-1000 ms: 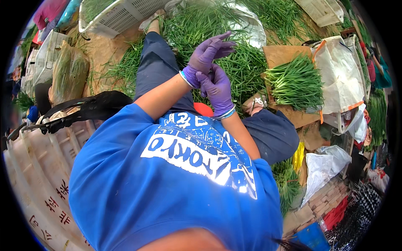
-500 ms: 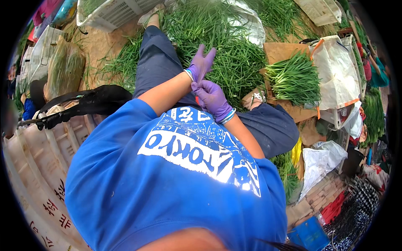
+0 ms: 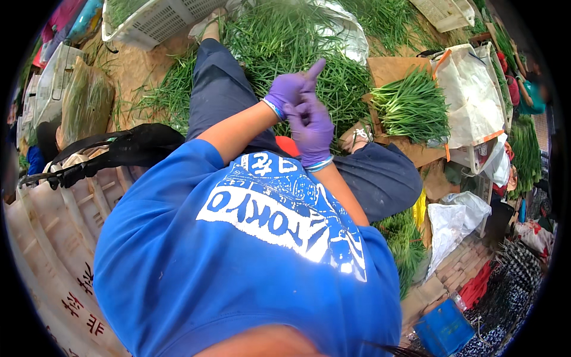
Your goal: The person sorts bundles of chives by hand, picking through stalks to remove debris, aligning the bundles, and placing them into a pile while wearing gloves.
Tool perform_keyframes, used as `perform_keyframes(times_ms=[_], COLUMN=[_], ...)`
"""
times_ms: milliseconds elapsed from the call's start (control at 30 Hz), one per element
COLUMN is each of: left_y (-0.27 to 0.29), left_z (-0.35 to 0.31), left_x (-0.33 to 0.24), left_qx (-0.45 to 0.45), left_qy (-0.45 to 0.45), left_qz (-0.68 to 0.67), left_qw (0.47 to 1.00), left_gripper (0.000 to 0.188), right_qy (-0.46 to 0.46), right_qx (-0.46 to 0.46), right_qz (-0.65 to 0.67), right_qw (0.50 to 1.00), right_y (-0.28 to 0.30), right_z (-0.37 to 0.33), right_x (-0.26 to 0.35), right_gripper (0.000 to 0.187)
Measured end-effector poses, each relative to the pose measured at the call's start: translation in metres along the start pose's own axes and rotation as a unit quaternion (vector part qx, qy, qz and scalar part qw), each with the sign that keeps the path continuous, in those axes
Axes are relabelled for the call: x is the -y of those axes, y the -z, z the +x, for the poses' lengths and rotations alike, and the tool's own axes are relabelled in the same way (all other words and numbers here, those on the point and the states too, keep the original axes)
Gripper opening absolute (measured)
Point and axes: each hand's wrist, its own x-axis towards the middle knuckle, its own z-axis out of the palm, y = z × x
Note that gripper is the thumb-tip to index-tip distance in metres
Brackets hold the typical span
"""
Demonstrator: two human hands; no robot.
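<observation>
Both my hands wear thin purple gloves, with pale blue and white bands at the wrists. They meet in front of my lap, above a heap of loose green garlic chives. My left hand has a finger stretched out to the upper right; its other fingers are partly hidden. Just below and to the right, my right hand has its fingers bent against the left hand, pinching at the left glove by the palm and fingers. Neither hand touches the chives. A tidy bundle of chives lies to the right on brown cardboard.
A white plastic crate stands at the far left, and another crate at the far right. A white sack is beside the bundle. A black strap bag lies at my left. My legs border the heap.
My right hand has moved from the left glove's cuff up to the left palm and fingers. The left hand has turned, its spread fingers now mostly together with one pointing right.
</observation>
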Motion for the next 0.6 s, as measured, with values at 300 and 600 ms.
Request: perform_keyframes(times_ms=[300, 600], left_y=[0.006, 0.012], left_z=[-0.005, 0.004], left_x=[-0.015, -0.012], left_qx=[-0.108, -0.053], left_qy=[0.056, 0.136], left_qz=[0.055, 0.178], left_qw=[0.991, 0.973], left_gripper=[0.042, 0.047], right_qy=[0.154, 0.013], right_qx=[0.044, 0.037], right_qz=[-0.320, -0.181], right_qw=[0.934, 0.983], right_y=[-0.011, -0.023], right_z=[0.013, 0.013], right_x=[0.015, 0.013], right_gripper=[0.013, 0.013])
